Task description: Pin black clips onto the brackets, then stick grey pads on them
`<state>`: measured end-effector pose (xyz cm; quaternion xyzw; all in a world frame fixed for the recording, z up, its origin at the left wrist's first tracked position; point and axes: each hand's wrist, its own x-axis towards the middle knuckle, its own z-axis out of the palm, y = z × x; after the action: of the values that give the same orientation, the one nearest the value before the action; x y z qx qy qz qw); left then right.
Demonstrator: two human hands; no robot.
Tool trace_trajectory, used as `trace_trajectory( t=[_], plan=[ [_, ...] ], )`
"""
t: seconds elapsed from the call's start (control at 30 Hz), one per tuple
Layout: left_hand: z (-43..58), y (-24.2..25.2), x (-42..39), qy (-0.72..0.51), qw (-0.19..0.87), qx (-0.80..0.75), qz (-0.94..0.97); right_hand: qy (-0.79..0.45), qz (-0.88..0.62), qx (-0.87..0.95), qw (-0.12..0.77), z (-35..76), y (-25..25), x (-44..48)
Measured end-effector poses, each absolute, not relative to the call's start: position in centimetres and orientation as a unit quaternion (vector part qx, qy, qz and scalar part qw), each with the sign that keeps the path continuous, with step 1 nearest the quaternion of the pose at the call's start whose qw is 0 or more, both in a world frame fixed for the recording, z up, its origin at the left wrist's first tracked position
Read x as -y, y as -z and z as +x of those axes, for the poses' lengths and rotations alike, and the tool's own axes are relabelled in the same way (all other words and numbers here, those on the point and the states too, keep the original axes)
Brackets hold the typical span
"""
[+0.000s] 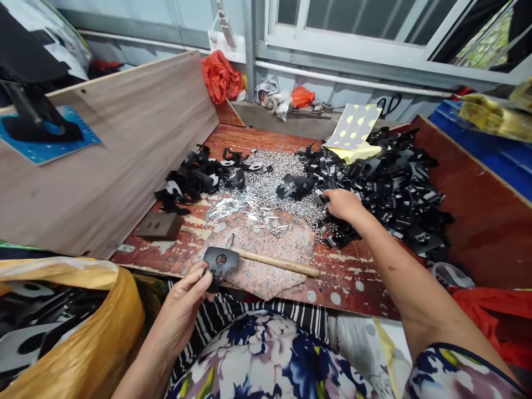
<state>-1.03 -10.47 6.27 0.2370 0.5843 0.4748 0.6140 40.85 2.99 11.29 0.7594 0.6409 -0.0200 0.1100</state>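
Observation:
My left hand is closed on a flat black metal piece with a round hole, held at the near edge of the table. My right hand reaches forward over the edge of a big heap of black metal parts; its fingers curl down into the heap, and whether they hold anything is hidden. A pile of small silver pins lies between the two heaps. A hammer with a wooden handle rests on a speckled stone slab just past my left hand.
A smaller heap of black parts lies at the left. A brown block sits near a leaning wooden board. A yellow bag with black pieces is at my lower left. Yellow sheets lie at the back.

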Motion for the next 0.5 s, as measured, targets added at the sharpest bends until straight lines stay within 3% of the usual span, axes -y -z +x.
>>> trace_trajectory(
  t=[0.07,0.13,0.2,0.27,0.37,0.5],
  plan=[
    [-1.3,-6.0,10.7,-0.469,0.613,-0.593,0.229,-0.010,0.760,-0.647,0.051,41.0,-11.6,-2.0],
    [-1.4,-5.9,10.8,-0.462,0.615,-0.600,0.220,-0.022,0.744,-0.662,-0.088,40.1,-11.4,-0.3],
    [-1.3,-5.9,10.8,-0.455,0.624,-0.597,0.216,0.040,0.700,-0.666,-0.254,38.1,-10.5,1.9],
    [-1.0,-6.1,10.7,-0.449,0.633,-0.591,0.217,0.159,0.656,-0.660,-0.330,35.3,-8.7,4.2],
    [-0.4,-6.6,10.5,-0.445,0.632,-0.593,0.224,0.215,0.658,-0.675,-0.255,32.0,-5.8,7.1],
    [-0.2,-7.0,10.4,-0.436,0.631,-0.585,0.261,0.120,0.659,-0.723,-0.170,31.7,-5.1,8.6]
  ],
)
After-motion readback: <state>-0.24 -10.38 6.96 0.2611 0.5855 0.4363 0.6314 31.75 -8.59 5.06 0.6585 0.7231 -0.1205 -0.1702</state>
